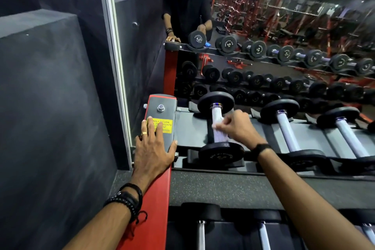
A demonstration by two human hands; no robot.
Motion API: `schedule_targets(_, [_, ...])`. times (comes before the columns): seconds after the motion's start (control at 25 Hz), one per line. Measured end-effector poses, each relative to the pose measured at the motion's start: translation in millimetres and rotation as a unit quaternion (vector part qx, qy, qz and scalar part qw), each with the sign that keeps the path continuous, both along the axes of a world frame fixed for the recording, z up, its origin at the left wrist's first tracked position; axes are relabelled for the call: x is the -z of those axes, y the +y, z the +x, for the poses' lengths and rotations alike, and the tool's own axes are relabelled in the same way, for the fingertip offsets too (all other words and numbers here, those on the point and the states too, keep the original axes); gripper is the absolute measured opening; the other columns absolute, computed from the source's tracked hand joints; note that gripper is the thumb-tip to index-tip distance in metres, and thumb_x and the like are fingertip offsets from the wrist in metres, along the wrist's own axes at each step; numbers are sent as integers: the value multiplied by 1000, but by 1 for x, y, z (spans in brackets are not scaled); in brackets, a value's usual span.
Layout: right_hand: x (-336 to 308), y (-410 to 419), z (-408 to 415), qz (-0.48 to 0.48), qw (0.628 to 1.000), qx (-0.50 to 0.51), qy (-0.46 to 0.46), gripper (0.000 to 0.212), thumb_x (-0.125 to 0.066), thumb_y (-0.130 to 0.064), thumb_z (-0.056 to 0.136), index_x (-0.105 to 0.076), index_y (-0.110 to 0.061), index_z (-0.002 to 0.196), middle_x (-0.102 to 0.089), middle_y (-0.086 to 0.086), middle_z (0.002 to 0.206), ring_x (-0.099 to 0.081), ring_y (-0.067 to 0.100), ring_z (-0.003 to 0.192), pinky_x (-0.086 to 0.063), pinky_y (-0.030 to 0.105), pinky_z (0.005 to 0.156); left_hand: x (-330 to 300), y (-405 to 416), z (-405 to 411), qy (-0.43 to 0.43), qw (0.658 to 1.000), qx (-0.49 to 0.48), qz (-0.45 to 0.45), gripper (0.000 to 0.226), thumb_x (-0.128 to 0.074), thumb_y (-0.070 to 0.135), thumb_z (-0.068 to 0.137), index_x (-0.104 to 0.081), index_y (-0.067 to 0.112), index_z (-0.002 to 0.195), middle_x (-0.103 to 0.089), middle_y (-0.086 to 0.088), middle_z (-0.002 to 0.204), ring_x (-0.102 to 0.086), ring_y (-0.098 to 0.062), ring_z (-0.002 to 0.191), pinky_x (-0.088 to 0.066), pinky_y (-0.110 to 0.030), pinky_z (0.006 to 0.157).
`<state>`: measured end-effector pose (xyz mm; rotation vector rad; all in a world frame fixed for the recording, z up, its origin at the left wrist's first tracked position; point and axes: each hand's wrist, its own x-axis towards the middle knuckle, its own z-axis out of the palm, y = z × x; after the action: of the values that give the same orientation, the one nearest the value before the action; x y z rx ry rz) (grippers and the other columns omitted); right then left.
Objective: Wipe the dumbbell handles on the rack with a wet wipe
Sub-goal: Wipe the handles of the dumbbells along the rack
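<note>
Right hand (233, 128): white wipe (218, 123) around handle (216, 114)

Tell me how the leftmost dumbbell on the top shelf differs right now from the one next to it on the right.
The leftmost dumbbell has the right hand on its handle, pinching a white wet wipe against it; the next dumbbell is untouched. The first handle is partly hidden by wipe and fingers; the second handle shows bare along its length. Both lie front to back in cradles on the rack, with black round heads and pale handles.
</note>
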<state>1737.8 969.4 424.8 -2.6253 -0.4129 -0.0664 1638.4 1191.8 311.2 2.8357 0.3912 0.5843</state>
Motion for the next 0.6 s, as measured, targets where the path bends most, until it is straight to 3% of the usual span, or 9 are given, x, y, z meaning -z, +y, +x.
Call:
schedule_targets(0.12, [5,14,18,134,988,50,-55,22,-78,-23,77,-63,-8,79,-60,-1,63,-54,9,59,-38,9,52,1,2,0,-3,1000,3,-4,78,-41,62,88,-34,10,146,-21,-19,159,-21,-35,146,-43,-54,102])
schedule_targets(0.2, [9,11,17,185,981,44,-41,17,-78,-20,78,-61,-13,79,-60,-4,62,-53,1,53,-38,7,52,2,3,1,-3,1000,1,-4,78,-41,62,89,-34,11,147,-20,-19,160,-21,-35,147,-43,-54,102])
schedule_targets(0.36, [17,-26,-10,123,985,-7,117,25,-81,-11,74,-60,-15,62,-61,-5,52,-48,-3,41,-39,12,46,3,1,2,7,1000,-5,3,78,-40,62,88,-35,9,145,-21,-20,159,-22,-36,146,-44,-53,100])
schedule_targets(0.4, [15,-26,-11,135,983,-4,126,24,-80,-9,75,-62,-15,61,-60,-6,51,-48,-2,42,-39,12,45,2,2,3,8,1000,-8,9,78,-40,62,87,-35,9,145,-22,-20,159,-22,-36,146,-45,-53,99])
schedule_targets(0.48, [13,-13,3,181,982,33,47,16,-77,-9,77,-67,-13,64,-64,-2,54,-51,2,48,-41,16,48,0,1,3,8,1000,-6,13,78,-39,62,87,-36,9,144,-23,-21,158,-22,-37,145,-45,-53,97])
schedule_targets(0.56, [12,4,19,283,955,87,14,10,-72,-4,78,-71,-11,71,-66,3,62,-56,9,56,-46,20,52,0,1,1,1,1000,1,6,77,-40,61,88,-37,9,144,-23,-20,158,-23,-37,145,-44,-53,97])
schedule_targets(0.6, [14,8,24,371,922,103,52,12,-68,1,80,-69,-9,73,-66,4,63,-57,14,59,-47,23,53,0,1,0,-4,1000,1,3,76,-41,60,88,-37,9,144,-23,-20,158,-22,-36,145,-44,-53,98])
